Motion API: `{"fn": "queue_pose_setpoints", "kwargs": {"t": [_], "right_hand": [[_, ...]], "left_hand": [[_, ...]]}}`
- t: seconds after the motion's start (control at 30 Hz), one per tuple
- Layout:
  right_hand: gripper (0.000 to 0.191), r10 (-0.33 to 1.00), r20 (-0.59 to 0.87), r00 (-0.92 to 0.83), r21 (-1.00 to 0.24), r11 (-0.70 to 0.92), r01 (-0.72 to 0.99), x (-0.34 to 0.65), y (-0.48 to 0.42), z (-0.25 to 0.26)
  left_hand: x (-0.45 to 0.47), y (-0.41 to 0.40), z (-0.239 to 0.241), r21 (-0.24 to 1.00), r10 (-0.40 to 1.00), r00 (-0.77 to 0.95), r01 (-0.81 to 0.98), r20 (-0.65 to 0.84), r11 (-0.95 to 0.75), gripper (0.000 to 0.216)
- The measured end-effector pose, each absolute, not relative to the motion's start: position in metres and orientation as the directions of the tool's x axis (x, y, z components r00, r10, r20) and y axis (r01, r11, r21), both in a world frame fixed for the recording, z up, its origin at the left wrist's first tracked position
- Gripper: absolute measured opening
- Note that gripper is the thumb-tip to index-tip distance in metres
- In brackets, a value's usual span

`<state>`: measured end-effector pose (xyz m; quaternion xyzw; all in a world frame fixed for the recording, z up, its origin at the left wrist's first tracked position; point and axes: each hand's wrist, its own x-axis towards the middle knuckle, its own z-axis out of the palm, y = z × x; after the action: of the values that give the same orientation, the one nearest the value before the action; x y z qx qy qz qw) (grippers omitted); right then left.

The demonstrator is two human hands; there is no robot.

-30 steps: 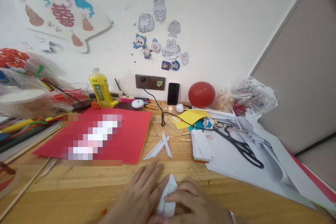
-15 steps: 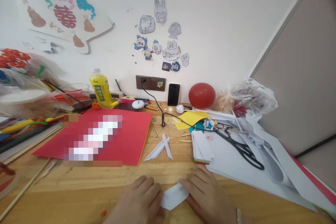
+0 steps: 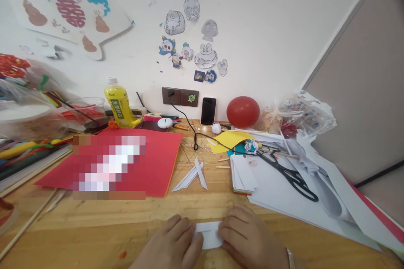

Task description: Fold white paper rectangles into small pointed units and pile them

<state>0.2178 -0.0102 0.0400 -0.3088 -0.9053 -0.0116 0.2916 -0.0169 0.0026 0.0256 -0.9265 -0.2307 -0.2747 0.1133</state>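
Observation:
A small folded piece of white paper lies on the wooden table at the near edge, between my two hands. My left hand has its fingers curled on the paper's left end. Fingers of my right hand press together on the right end. A crease line runs across the paper's upper part. Just beyond it lie several folded white paper strips, crossing one another. To their right sits a stack of cut white paper pieces with coloured sheets underneath.
A large red sheet covers the left middle. Black scissors rest on white sheets at right. Along the wall stand a yellow drink bottle, a phone and a red balloon. A black cable trails from the socket.
The white paper has turned from a slant to nearly level and now lies flatter, with a crease showing. Both hands have shifted slightly along with it. The camera view has tilted a little.

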Motion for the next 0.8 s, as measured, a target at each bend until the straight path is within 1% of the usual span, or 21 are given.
{"fn": "queue_pose_setpoints", "kwargs": {"t": [0.13, 0.2, 0.3, 0.4, 0.47, 0.6, 0.8], "right_hand": [[0.011, 0.631, 0.495, -0.597, -0.296, 0.768, 0.567, 0.22, -0.012, 0.039], [0.012, 0.681, 0.463, -0.568, -0.365, 0.73, 0.578, 0.221, -0.013, 0.039], [0.017, 0.75, 0.422, -0.51, -0.458, 0.661, 0.594, 0.219, -0.014, 0.04], [0.018, 0.803, 0.396, -0.445, -0.538, 0.596, 0.596, 0.216, -0.015, 0.04], [0.019, 0.829, 0.385, -0.405, -0.569, 0.559, 0.603, 0.215, -0.015, 0.038], [0.02, 0.861, 0.37, -0.349, -0.597, 0.508, 0.62, 0.212, -0.016, 0.036], [0.022, 0.893, 0.338, -0.297, -0.614, 0.448, 0.65, 0.207, -0.015, 0.034]], "left_hand": [[-0.017, 0.003, 0.025, -0.004, 0.408, 0.733, 0.489, 0.544, -0.872, 0.024], [-0.017, 0.003, 0.027, 0.042, 0.432, 0.733, 0.485, 0.525, -0.874, 0.025], [-0.019, 0.004, 0.031, 0.117, 0.507, 0.733, 0.515, 0.453, -0.849, 0.026], [-0.02, 0.003, 0.032, 0.145, 0.572, 0.716, 0.567, 0.4, -0.811, 0.025], [-0.019, 0.003, 0.031, 0.173, 0.605, 0.689, 0.591, 0.398, -0.788, 0.024], [-0.016, 0.002, 0.031, 0.279, 0.658, 0.642, 0.599, 0.394, -0.751, 0.021], [-0.013, 0.001, 0.038, 0.381, 0.75, 0.593, 0.647, 0.295, -0.661, 0.022]]}}
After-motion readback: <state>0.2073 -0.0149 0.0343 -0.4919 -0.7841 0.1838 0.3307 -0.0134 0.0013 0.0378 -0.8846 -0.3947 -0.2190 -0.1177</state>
